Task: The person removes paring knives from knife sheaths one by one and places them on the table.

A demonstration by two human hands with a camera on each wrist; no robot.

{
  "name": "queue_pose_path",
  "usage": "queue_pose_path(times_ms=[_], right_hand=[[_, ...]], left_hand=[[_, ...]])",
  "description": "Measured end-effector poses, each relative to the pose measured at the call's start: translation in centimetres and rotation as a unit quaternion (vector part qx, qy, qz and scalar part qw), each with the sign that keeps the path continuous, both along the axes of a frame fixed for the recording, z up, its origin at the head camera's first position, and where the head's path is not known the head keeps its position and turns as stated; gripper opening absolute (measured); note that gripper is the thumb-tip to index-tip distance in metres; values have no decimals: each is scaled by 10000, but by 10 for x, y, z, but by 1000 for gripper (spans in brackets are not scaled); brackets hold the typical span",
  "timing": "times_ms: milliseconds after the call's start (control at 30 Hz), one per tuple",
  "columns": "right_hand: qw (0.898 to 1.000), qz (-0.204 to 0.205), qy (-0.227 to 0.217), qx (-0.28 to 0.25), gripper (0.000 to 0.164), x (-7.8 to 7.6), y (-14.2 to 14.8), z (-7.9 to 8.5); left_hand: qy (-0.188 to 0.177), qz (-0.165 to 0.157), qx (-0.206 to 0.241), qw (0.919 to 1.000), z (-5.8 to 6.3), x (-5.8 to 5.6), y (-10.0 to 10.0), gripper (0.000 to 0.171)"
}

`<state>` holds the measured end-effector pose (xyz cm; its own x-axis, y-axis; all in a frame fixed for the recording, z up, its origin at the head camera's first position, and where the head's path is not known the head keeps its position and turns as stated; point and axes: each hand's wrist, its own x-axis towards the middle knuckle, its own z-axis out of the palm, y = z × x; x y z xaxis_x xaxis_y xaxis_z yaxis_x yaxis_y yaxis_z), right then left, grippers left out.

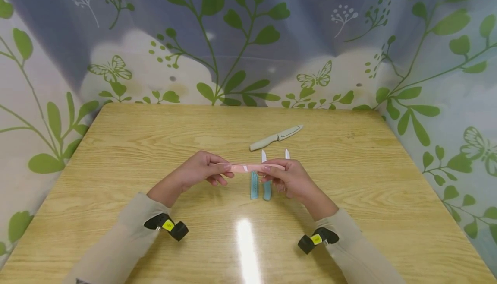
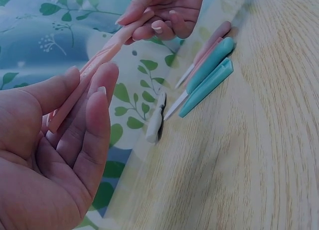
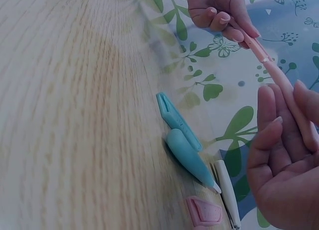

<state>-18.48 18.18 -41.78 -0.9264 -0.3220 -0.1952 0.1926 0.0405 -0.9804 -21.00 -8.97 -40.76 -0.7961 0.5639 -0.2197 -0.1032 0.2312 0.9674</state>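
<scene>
Pink knife [image 1: 252, 168] was held crosswise above the teal sheath [image 1: 254, 187], long axis running hand to hand: its cover [image 1: 238, 168] was pinched by the left hand [image 1: 203, 170], its handle [image 3: 283, 85] by the right hand [image 1: 296, 178].

A smooth, curved pink knife handle [image 3: 285, 89] was pinched in the right hand [image 1: 294, 179], a slim pink sheath [image 1: 237, 168] in the left hand [image 1: 197, 171]. Both were held end to end, a short white blade strip [image 1: 245, 168] exposed between.
</scene>
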Motion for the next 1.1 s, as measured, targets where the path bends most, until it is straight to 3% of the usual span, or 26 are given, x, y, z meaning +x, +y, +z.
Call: queue_pose_path(times_ms=[833,1100], right_hand=[[9995,157,147,236,32,0,1,2],[9985,113,423,343,31,-1,1,2]], left_hand=[[108,-125,-31,9999,4,2,-3,29],[138,-131,-25,9998,3,3,-3,28]])
